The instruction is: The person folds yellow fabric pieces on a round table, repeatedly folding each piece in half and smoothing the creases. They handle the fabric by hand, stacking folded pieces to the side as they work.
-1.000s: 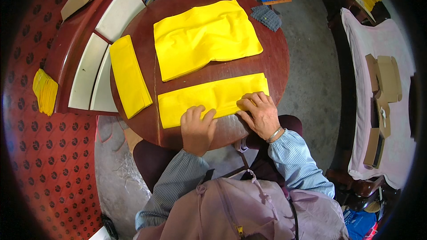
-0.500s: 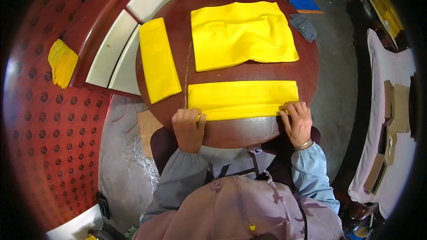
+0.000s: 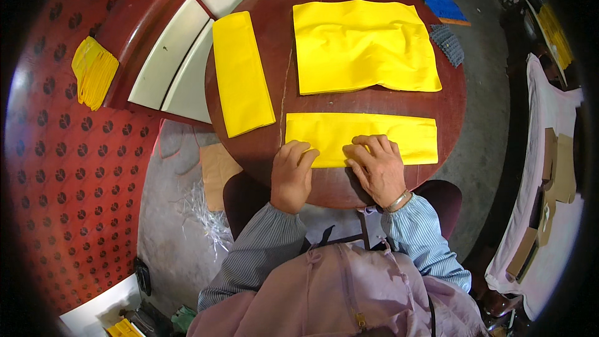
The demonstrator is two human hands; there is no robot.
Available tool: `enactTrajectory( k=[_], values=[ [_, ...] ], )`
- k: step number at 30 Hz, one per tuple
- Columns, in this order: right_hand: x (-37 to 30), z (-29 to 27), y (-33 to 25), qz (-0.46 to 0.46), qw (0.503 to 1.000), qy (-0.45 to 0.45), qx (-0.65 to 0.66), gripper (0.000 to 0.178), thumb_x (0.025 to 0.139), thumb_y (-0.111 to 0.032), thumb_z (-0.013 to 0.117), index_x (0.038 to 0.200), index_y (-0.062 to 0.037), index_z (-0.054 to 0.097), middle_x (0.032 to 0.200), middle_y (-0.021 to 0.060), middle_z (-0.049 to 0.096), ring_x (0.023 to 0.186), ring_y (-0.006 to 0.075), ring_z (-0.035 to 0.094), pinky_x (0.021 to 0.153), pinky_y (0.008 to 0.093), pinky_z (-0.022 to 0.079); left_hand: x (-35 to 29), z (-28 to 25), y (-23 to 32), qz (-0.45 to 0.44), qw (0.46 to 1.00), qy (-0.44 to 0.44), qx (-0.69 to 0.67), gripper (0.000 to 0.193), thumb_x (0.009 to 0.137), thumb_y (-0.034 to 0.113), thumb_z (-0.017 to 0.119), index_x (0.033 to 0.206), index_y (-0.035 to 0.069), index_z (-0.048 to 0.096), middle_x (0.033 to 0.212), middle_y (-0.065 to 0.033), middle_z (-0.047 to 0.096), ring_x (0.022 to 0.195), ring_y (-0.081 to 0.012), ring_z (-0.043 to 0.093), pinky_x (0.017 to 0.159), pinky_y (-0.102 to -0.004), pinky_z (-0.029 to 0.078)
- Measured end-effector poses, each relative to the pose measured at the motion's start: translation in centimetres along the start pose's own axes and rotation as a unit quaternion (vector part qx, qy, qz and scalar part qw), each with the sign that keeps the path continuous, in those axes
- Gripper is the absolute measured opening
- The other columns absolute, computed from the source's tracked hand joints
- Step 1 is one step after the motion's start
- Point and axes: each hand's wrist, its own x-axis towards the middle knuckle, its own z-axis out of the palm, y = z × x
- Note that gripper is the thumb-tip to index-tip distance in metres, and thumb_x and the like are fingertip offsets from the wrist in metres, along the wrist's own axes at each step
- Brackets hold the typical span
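A yellow sheet of cloth-like material, folded into a long flat strip (image 3: 415, 140), lies near the front of the round dark-red table (image 3: 331, 196). My left hand (image 3: 292, 176) is closed at the strip's near left corner, its fingers curled and its thumb against the edge. Right of it, my right hand (image 3: 379, 171) presses on the strip's near edge, fingers bent and thumb spread apart. Behind the strip is a wider, wrinkled stack of yellow sheets (image 3: 365, 43). Another narrow folded yellow piece (image 3: 243, 75) sits at the table's left side.
A grey bumpy mat (image 3: 447, 43) hangs at the table's right rim. Cream drawer-like panels (image 3: 171, 50) stand close at the left, near a fanned yellow bundle (image 3: 95, 73). Stringy clear plastic (image 3: 209, 215) and brown cardboard (image 3: 218, 175) lie on the floor. Open cardboard boxes (image 3: 549, 193) rest at right.
My right hand has left the strip's near right corner and moved left along its near edge. The left hand stays at the left corner. The whole view has shifted slightly.
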Motion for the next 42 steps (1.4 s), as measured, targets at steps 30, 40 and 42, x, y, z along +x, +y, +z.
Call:
enactTrajectory(
  k=[30, 40, 42],
  values=[
    [-8.5, -5.8, 5.0, 0.141, 0.99, 0.003, -0.022, 0.044, 0.091, -0.024, 0.08, 0.129, -0.0037, 0.068, 0.117, 0.0137, 0.065, 0.108, 0.0343, 0.062, 0.091, 0.044, 0.051, 4.7, 6.5, 6.3, 0.012, 0.988, -0.097, -0.121, 0.059, 0.098, 0.004, 0.072, 0.153, 0.008, 0.052, 0.162, -0.0242, 0.045, 0.156, -0.0461, 0.038, 0.128, -0.0542, 0.032],
    [-9.4, -7.0, 7.4, 0.141, 0.989, 0.03, -0.042, 0.043, 0.09, -0.022, 0.081, 0.128, -0.0057, 0.07, 0.113, 0.0121, 0.066, 0.104, 0.0316, 0.064, 0.085, 0.0419, 0.051, 4.6, 6.6, 6.7, 0.032, 0.992, -0.119, -0.026, 0.06, 0.103, 0.016, 0.069, 0.159, 0.009, 0.049, 0.167, -0.0222, 0.042, 0.159, -0.0443, 0.034, 0.13, -0.0567, 0.027],
    [-9.7, -7.1, 7.7, 0.148, 0.988, 0.033, -0.041, 0.042, 0.09, -0.021, 0.082, 0.127, -0.0055, 0.071, 0.114, 0.0124, 0.066, 0.103, 0.0318, 0.064, 0.086, 0.0418, 0.052, 4.6, 6.6, 6.9, 0.028, 0.992, -0.12, -0.016, 0.061, 0.103, 0.017, 0.069, 0.16, 0.008, 0.048, 0.168, -0.0223, 0.041, 0.159, -0.0443, 0.033, 0.13, -0.0571, 0.027]
  ],
)
